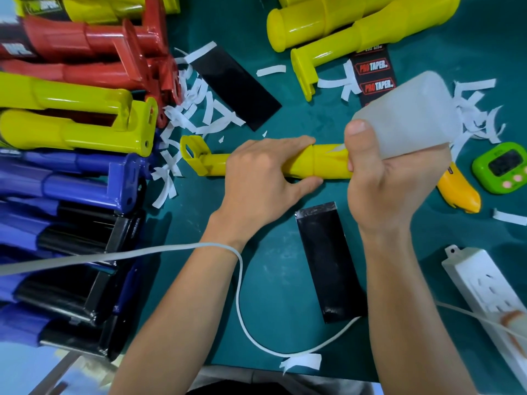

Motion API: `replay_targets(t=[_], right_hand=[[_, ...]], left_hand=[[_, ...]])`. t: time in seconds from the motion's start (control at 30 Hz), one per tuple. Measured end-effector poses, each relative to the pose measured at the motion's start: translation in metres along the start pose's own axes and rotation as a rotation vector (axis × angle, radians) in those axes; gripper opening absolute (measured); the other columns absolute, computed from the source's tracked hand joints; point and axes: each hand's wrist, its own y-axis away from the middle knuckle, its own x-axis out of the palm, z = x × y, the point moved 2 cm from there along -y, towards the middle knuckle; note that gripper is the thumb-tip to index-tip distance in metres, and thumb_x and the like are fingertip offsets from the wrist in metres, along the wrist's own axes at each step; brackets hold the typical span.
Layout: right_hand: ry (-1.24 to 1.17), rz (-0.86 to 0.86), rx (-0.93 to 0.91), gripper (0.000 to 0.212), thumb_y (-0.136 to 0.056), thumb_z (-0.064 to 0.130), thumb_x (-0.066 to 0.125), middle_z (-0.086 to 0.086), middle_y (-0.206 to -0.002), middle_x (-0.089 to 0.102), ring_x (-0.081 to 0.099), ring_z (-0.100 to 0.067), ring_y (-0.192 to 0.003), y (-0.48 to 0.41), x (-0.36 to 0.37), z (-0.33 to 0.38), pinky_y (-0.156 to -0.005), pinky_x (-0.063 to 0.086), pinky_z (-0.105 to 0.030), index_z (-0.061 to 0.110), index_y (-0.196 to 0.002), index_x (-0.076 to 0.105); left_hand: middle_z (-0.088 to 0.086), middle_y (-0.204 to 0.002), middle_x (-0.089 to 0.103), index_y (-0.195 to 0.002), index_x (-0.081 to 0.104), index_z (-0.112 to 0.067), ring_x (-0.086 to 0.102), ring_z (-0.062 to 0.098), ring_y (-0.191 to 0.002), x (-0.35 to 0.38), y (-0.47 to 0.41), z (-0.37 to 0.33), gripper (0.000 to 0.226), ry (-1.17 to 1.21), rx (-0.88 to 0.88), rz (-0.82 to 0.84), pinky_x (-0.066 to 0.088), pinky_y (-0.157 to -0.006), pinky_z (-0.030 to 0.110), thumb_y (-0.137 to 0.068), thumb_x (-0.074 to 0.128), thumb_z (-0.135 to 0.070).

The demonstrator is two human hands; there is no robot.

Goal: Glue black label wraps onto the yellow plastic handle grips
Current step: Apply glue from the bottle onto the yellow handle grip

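— Left grip (265, 172) curls its fingers over the yellow handle (328, 163), pinning it on the worktop (271, 280). Right grip (379, 181) clenches the glue bottle (413, 112), nozzle tipped onto the handle's thick end.
— So glue's going on. Label?
— Not yet: one black label wrap (328, 260) lies flat just below, another (236, 86) farther up.
— And the rest?
— Blue handles (25, 223) at left look wrapped already. Bare yellow handles (370, 27) wait at top right. Plenty left, I'd judge.
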Motion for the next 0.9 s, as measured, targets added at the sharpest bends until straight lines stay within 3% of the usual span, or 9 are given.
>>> replay_targets(t=[0.63, 0.9], right_hand=[[0.031, 0.007, -0.016, 0.052, -0.093, 0.040, 0.071, -0.017, -0.084, 0.072, 0.071, -0.035, -0.074, 0.0014, 0.0003, -0.0041, -0.066, 0.057, -0.036, -0.012, -0.094, 0.069], [-0.007, 0.018, -0.004, 0.049, -0.093, 0.037, 0.071, -0.016, -0.084, 0.072, 0.071, -0.033, -0.072, 0.0020, -0.0001, -0.0033, -0.066, 0.054, -0.030, -0.012, -0.093, 0.069]], left_hand=[[-0.006, -0.111, 0.079, -0.121, 0.077, -0.026, 0.072, 0.019, -0.098, 0.0008, 0.0011, 0.0012, 0.056, 0.001, 0.023, -0.019, 0.043, -0.085, 0.030, -0.072, 0.086, -0.051], [-0.007, -0.111, 0.078, -0.121, 0.077, -0.027, 0.070, 0.016, -0.098, 0.0028, 0.0015, 0.0031, 0.057, -0.007, 0.036, -0.025, 0.040, -0.084, 0.027, -0.072, 0.085, -0.053]])
